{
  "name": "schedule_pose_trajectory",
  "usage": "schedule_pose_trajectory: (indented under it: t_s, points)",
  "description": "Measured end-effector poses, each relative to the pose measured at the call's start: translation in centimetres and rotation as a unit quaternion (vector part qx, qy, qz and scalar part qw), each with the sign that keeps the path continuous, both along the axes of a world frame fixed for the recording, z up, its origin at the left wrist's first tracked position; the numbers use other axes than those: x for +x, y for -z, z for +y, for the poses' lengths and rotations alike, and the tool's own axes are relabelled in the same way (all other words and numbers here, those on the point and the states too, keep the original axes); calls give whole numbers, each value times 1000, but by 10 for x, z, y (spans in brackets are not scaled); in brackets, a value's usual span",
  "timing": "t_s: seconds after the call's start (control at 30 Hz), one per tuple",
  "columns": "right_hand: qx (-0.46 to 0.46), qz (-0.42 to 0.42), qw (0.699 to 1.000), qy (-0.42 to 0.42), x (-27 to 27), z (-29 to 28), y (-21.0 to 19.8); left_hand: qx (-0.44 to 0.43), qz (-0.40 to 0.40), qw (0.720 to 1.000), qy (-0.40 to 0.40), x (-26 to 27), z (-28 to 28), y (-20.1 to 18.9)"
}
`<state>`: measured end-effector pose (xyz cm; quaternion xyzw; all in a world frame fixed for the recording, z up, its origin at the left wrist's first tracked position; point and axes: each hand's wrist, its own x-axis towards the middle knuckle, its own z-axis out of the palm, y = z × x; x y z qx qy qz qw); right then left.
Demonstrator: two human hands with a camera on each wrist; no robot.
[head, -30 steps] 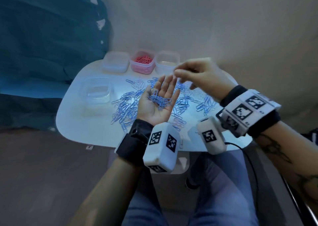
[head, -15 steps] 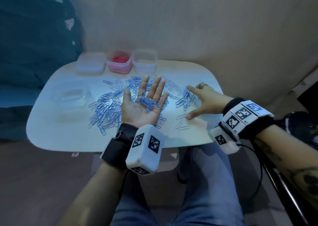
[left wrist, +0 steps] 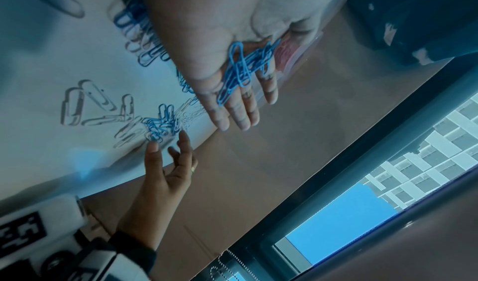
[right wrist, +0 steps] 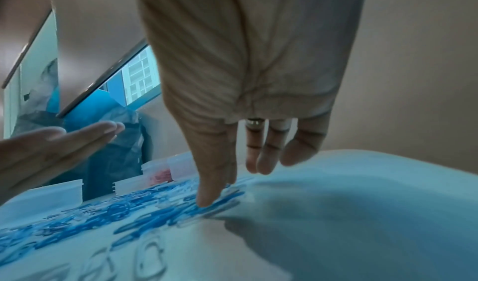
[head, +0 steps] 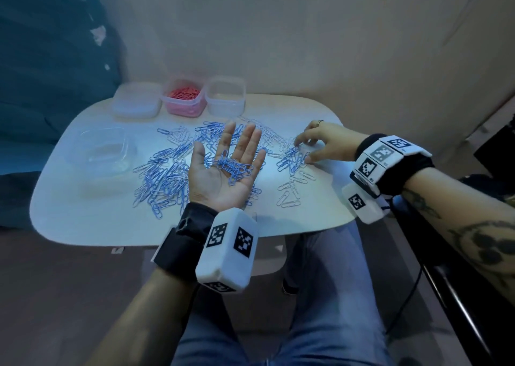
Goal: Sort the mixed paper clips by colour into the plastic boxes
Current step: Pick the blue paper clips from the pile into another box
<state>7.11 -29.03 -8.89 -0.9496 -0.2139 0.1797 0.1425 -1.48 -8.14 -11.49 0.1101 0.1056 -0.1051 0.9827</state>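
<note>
My left hand is held palm up over the table with straight fingers, and a small heap of blue paper clips lies on the palm. My right hand reaches down to the table at the right, its spread fingertips touching a small cluster of blue clips. A wide scatter of blue and white clips covers the table's middle. At the far edge stand three plastic boxes: an empty left box, a middle box with red clips and a clear right box.
A clear empty box stands at the table's left. A few white clips lie near the front right. The round-cornered white table ends just ahead of my knees. A beige wall rises behind.
My right hand came down from above the left palm to the table at the right and now touches the small cluster of blue clips. The left palm stays up, carrying its clips.
</note>
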Motion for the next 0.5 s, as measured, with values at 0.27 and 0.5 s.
schedule_pose_trajectory:
  t_s: [0.27, 0.5]
  points:
    - [3, -16, 1000, -21, -2, 15, 0, 3, 1, 1000, 0, -1, 2, -3]
    - [-47, -10, 998, -35, -3, 23, 4, 11, 3, 1000, 10, -2, -2, -9]
